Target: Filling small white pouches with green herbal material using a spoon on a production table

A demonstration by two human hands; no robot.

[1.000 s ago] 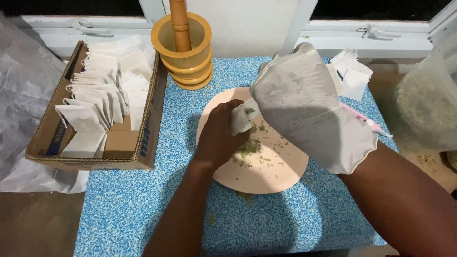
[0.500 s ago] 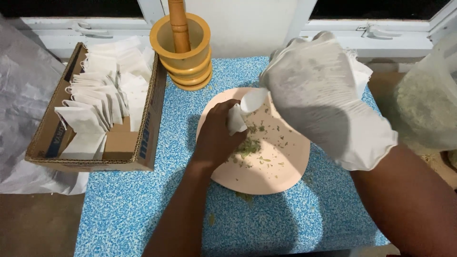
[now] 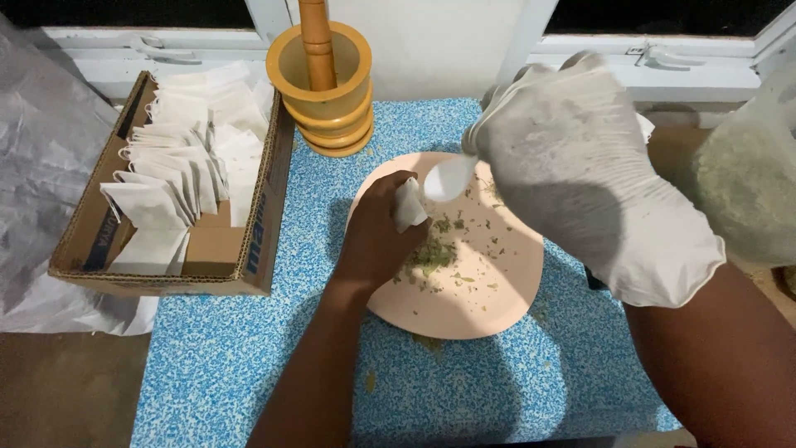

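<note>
My bare left hand (image 3: 377, 236) rests on the rim of a pale pink plate (image 3: 497, 294) and pinches a small white paper sachet (image 3: 408, 203). My right hand (image 3: 580, 166), in a loose white glove, holds a white spoon (image 3: 448, 177) with its bowl right beside the sachet's top. Crumbled green dried herb (image 3: 433, 252) lies scattered across the plate, thickest just below the sachet.
A cardboard box (image 3: 249, 249) of several white sachets sits at the left. A yellow wooden mortar (image 3: 327, 91) with its pestle (image 3: 316, 37) stands at the back. A clear bag of green herb (image 3: 746, 191) is at the right. The table (image 3: 215, 365) has a blue speckled top.
My gloved right hand has lifted off the plate and swung right, bringing the spoon up to the sachet. My left hand has kept its place on the plate's rim.
</note>
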